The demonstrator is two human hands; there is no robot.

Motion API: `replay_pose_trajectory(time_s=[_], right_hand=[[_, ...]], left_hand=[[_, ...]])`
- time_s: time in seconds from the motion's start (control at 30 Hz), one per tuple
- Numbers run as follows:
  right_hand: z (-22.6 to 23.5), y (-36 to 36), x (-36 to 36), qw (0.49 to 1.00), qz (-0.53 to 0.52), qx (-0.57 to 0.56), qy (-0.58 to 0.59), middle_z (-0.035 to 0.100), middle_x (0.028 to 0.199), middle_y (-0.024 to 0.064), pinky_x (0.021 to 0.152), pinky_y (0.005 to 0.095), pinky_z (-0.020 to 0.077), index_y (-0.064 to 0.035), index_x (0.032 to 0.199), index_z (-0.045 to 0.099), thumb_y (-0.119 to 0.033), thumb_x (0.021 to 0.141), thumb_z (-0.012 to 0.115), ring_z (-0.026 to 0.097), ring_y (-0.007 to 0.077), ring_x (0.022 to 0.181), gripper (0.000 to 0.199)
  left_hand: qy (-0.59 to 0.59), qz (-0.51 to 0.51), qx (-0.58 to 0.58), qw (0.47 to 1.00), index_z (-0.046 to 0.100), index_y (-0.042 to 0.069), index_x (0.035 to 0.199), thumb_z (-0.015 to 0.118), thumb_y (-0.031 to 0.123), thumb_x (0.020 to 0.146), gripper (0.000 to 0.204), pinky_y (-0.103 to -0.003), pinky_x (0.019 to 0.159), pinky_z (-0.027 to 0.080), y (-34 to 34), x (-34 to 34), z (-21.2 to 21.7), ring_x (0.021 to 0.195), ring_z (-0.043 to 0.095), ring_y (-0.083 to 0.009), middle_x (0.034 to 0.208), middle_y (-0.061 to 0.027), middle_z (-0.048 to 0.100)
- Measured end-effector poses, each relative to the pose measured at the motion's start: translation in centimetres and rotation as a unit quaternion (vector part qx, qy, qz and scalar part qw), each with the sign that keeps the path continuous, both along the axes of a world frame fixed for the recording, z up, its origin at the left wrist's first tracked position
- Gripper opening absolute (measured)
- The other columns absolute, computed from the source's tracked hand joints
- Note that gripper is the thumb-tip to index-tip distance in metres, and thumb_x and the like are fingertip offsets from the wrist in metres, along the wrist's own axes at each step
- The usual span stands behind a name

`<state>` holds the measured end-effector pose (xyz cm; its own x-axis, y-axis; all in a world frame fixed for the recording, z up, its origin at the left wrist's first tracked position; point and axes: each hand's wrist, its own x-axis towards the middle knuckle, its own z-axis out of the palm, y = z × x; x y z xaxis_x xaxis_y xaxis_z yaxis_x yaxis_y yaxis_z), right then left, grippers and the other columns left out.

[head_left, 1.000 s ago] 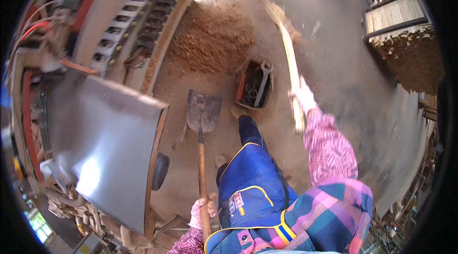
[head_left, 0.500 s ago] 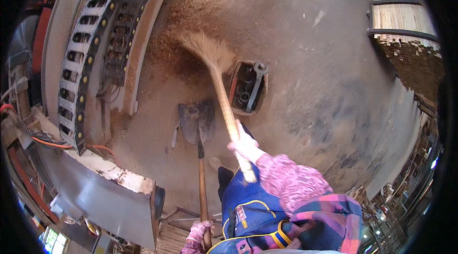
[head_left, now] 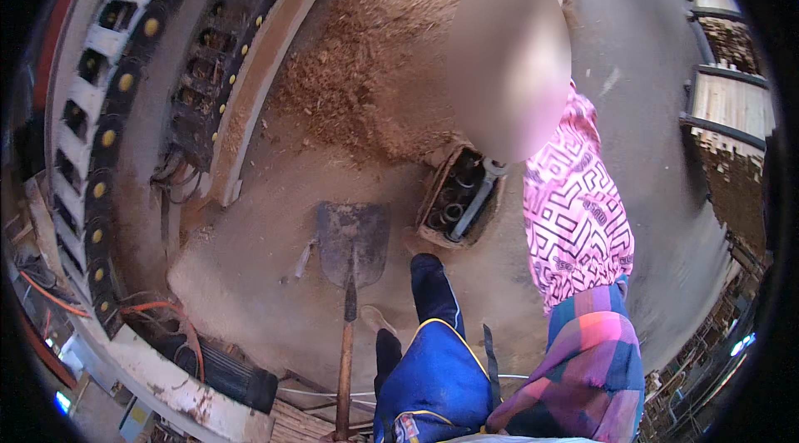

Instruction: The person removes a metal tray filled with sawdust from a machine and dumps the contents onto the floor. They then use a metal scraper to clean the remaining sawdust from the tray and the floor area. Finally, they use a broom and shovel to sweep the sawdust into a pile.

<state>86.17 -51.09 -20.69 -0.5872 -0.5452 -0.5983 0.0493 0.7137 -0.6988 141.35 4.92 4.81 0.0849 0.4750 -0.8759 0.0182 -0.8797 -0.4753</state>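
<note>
A shovel lies with its rusty blade (head_left: 353, 243) flat on the dusty floor. Its wooden handle (head_left: 344, 360) runs down to the lower edge, where my left hand is out of the picture. My right arm, in a pink patterned sleeve (head_left: 574, 210), is lifted up toward the camera. A blurred patch covers my right hand, and no broom shows. A heap of brown sawdust (head_left: 366, 85) lies beyond the blade. My legs in blue trousers (head_left: 433, 376) stand just right of the handle.
A small floor pit with pipes (head_left: 458, 197) opens right of the blade. A long machine with a link chain and yellow studs (head_left: 125, 110) curves along the left. A black cylinder (head_left: 225, 368) and cables sit at its foot. Stacked timber (head_left: 732, 102) stands at the right.
My right arm has swung from the sawdust heap up close to the camera, and the broom it held has left the view. The shovel has stayed put.
</note>
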Motion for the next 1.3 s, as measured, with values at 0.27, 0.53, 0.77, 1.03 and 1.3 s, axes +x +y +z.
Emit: replay_pose_trajectory(time_s=[0.27, 0.53, 0.77, 1.03, 1.3], right_hand=[[-9.1, 6.3, 15.5, 0.860, 0.425, 0.170, 0.227, 0.063, 0.083, 0.0105, 0.036, 0.0233, 0.0462, -0.0169, 0.153, 0.020, -0.019, 0.100, 0.042, 0.059, 0.0126, 0.055, 0.057], [7.8, 23.9, 17.6, 0.763, 0.593, 0.257, 0.015, 0.064, 0.108, 0.0295, 0.089, 0.0470, 0.0490, -0.0172, 0.155, 0.008, -0.025, 0.078, 0.061, 0.064, 0.0428, 0.100, 0.094], [19.2, 18.8, 11.0, 0.723, 0.641, 0.208, 0.151, 0.067, 0.101, 0.0241, 0.084, 0.0472, 0.0512, -0.0181, 0.154, 0.018, -0.024, 0.073, 0.064, 0.066, 0.0410, 0.094, 0.093], [0.9, 15.0, 28.5, 0.856, 0.483, 0.128, 0.131, 0.067, 0.105, 0.0238, 0.084, 0.0440, 0.0545, -0.0183, 0.154, 0.005, -0.021, 0.088, 0.052, 0.068, 0.0380, 0.094, 0.081], [9.6, 29.3, 18.9, 0.662, 0.701, 0.208, 0.162, 0.068, 0.094, 0.0250, 0.073, 0.0491, 0.0518, -0.0204, 0.153, 0.015, -0.024, 0.082, 0.057, 0.068, 0.0397, 0.084, 0.083]], left_hand=[[0.018, -0.006, 0.014, 1.000, 0.067, 0.005, 0.077, 0.070, 0.015, 0.078, 0.011, -0.033, 0.055, 0.051, 0.1, -1.2, -0.5, 0.057, 0.062, -0.0211, 0.066, -0.0076, 0.065], [0.032, 0.092, 0.028, 0.995, 0.066, 0.007, 0.076, 0.070, 0.013, 0.076, 0.007, -0.033, 0.053, 0.050, 3.3, -1.4, 2.5, 0.057, 0.062, -0.0212, 0.067, -0.0076, 0.065], [0.001, 0.086, -0.050, 0.995, 0.063, 0.004, 0.107, 0.069, 0.018, 0.081, 0.030, -0.032, 0.051, 0.049, 6.2, -1.4, 2.1, 0.056, 0.060, -0.0193, 0.071, -0.0049, 0.062], [0.011, 0.165, -0.085, 0.983, 0.062, 0.001, 0.109, 0.074, 0.014, 0.077, 0.037, -0.031, 0.046, 0.050, 7.9, -4.0, 2.4, 0.051, 0.058, -0.0178, 0.071, -0.0060, 0.063], [-0.028, 0.048, -0.115, 0.992, 0.064, -0.003, 0.099, 0.073, 0.011, 0.075, 0.030, -0.036, 0.048, 0.052, 12.1, -0.4, 1.3, 0.052, 0.061, -0.0228, 0.070, -0.0099, 0.064]])
